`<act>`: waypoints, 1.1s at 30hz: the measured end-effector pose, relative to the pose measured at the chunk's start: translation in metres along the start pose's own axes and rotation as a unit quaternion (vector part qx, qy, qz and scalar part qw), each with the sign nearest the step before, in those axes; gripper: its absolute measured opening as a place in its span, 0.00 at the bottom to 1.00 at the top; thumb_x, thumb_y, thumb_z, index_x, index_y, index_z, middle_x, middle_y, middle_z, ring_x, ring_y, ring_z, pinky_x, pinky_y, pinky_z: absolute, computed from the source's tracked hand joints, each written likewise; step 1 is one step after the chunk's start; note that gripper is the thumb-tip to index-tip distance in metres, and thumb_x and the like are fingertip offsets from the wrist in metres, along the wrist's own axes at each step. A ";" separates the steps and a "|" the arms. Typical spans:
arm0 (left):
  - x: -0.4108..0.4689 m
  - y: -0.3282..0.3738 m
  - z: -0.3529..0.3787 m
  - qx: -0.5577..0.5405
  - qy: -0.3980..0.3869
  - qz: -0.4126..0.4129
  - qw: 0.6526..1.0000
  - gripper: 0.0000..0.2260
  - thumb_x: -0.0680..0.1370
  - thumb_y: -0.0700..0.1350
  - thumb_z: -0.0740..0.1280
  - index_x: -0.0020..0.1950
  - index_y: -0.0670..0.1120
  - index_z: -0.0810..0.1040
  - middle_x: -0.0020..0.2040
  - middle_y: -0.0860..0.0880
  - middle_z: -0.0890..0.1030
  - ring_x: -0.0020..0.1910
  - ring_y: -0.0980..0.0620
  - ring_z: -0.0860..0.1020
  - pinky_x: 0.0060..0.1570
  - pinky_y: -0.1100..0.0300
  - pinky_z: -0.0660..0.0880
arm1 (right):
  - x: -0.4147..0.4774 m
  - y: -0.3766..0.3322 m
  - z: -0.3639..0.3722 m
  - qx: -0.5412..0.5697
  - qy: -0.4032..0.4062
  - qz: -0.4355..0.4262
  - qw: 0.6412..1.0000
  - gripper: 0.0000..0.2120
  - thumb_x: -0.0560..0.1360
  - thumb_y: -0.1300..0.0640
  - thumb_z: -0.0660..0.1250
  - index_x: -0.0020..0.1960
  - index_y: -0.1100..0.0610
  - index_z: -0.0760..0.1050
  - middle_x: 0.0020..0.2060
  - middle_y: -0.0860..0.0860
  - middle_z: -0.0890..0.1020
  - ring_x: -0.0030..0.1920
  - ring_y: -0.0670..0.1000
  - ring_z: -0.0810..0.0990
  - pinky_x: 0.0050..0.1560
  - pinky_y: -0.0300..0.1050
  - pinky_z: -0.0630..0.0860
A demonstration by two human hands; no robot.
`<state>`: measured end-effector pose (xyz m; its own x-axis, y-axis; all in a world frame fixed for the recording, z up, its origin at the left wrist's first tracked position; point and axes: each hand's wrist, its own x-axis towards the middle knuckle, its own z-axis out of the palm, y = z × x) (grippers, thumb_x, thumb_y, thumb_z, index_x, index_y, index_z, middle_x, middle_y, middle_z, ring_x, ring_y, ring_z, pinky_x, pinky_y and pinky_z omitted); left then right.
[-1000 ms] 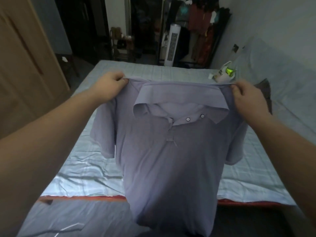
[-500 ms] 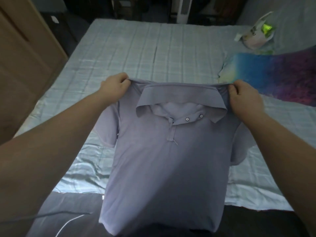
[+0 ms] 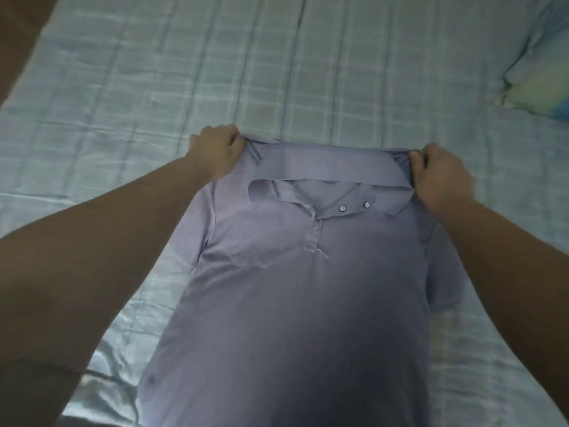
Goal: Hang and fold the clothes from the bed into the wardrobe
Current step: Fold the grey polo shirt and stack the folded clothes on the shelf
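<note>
Bed [image 3: 338, 72]: pale check sheet, fills most of the view; creased, shiny at near-left edge.
Shirt [image 3: 292, 288]: lilac polo, front up, over near half of bed, stretched between both hands at the shoulders; hem end runs toward the person. Body resting on the sheet or hanging just clear of it: can't tell.
Pillow [image 3: 542, 87]: far right, yellow-blue print, well apart from shirt; cut off by frame.
L hand [image 3: 215, 152]: fingers curled tight, pinching a bunch of shoulder cloth just beside the collar end.
R hand [image 3: 440, 180]: likewise closed round the other shoulder, knuckles up.
Sleeves [image 3: 446, 282]: short, drooping at each side, not spread.
Collar [image 3: 332, 167]: flat band between the hands, points splayed, one edge curled.
Buttons [image 3: 342, 208]: two, undone; placket open.
Thread [image 3: 321, 253]: loose white end at placket foot.
Step (est.): laying shirt flat on bed, prep for fold.
Do it well: keep shoulders level & taut. Lower the near end first and the collar end last, so the body lands w/o ripples. Only then let go, smooth the chest crease, pull sleeves out square. Prob. neater w/ buttons done up, so the collar keeps shape. Stay clear of pillow.
Hidden: hem & lower body lost in shadow and below frame. Sleeve edges partly behind forearms [image 3: 92, 272]. Fingertips buried in cloth. Brown patch [image 3: 18, 32] top-left blurred, no ID. Wardrobe, hangers, other clothes not in view.
</note>
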<state>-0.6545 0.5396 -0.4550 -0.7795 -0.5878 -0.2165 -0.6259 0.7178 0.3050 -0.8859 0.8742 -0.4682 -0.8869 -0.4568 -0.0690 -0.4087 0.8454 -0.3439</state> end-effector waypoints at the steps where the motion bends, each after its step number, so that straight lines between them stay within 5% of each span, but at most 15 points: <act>1: 0.018 -0.009 0.022 0.001 -0.004 0.001 1.000 0.12 0.82 0.52 0.54 0.50 0.47 0.73 0.55 0.39 0.79 0.56 0.36 0.75 0.55 0.45 0.67 | 0.013 0.006 0.021 -0.009 -0.001 -0.002 1.000 0.18 0.81 0.42 0.55 0.47 0.56 0.70 0.46 0.64 0.79 0.48 0.67 0.78 0.42 0.52 0.68; 6: 0.097 -0.039 0.101 0.000 -0.003 -0.002 1.000 0.10 0.82 0.53 0.56 0.50 0.47 0.70 0.47 0.38 0.77 0.52 0.35 0.75 0.50 0.47 0.63 | 0.064 0.021 0.105 -0.040 -0.005 0.010 0.999 0.16 0.80 0.44 0.57 0.47 0.56 0.71 0.48 0.62 0.78 0.50 0.65 0.77 0.46 0.55 0.73; 11: 0.147 -0.038 0.123 0.025 0.072 -0.007 0.997 0.11 0.79 0.51 0.58 0.54 0.45 0.72 0.51 0.38 0.77 0.56 0.37 0.73 0.57 0.45 0.65 | 0.092 0.019 0.134 -0.034 0.042 0.037 0.998 0.14 0.79 0.44 0.60 0.48 0.56 0.71 0.48 0.61 0.76 0.51 0.64 0.75 0.46 0.56 0.73; 16: 0.165 -0.038 0.130 0.095 0.122 0.024 0.988 0.15 0.79 0.51 0.58 0.55 0.40 0.71 0.54 0.37 0.73 0.54 0.37 0.70 0.54 0.44 0.63 | 0.094 0.019 0.135 -0.069 0.068 0.007 0.995 0.13 0.80 0.47 0.60 0.50 0.58 0.71 0.50 0.62 0.73 0.54 0.64 0.71 0.47 0.59 0.70; 22: 0.176 -0.036 0.130 0.076 0.087 -0.008 0.993 0.15 0.77 0.51 0.62 0.57 0.41 0.71 0.57 0.37 0.71 0.57 0.38 0.69 0.56 0.44 0.63 | 0.115 0.017 0.131 -0.118 0.082 -0.026 0.989 0.14 0.80 0.47 0.61 0.50 0.59 0.73 0.50 0.63 0.74 0.52 0.65 0.71 0.48 0.58 0.68; 26: 0.179 -0.031 0.108 -0.047 0.005 -0.031 0.998 0.22 0.70 0.50 0.65 0.62 0.46 0.73 0.66 0.41 0.69 0.68 0.40 0.64 0.65 0.48 0.60 | 0.118 0.015 0.126 -0.072 0.039 0.013 0.997 0.11 0.76 0.54 0.65 0.55 0.58 0.75 0.55 0.62 0.75 0.57 0.65 0.72 0.56 0.58 0.67; 30: 0.172 -0.014 0.071 -0.074 0.041 0.153 0.985 0.25 0.70 0.45 0.62 0.66 0.37 0.75 0.68 0.35 0.71 0.73 0.34 0.63 0.75 0.48 0.54 | 0.115 -0.002 0.104 0.038 0.094 -0.030 0.994 0.19 0.72 0.64 0.59 0.61 0.61 0.76 0.61 0.62 0.75 0.62 0.64 0.71 0.66 0.55 0.66; 33: 0.148 0.022 0.077 -0.012 0.014 0.319 0.948 0.24 0.77 0.43 0.55 0.71 0.37 0.70 0.73 0.37 0.69 0.76 0.35 0.61 0.76 0.44 0.55 | 0.094 -0.038 0.106 0.025 0.095 -0.187 0.977 0.21 0.76 0.62 0.57 0.67 0.63 0.73 0.67 0.62 0.74 0.69 0.62 0.69 0.72 0.55 0.62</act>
<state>-0.7857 0.4967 -0.5517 -0.9979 -0.0472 0.0439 -0.0266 0.9221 0.3861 -0.9308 0.7695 -0.5607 -0.7040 -0.6668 0.2443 -0.7047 0.6133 -0.3567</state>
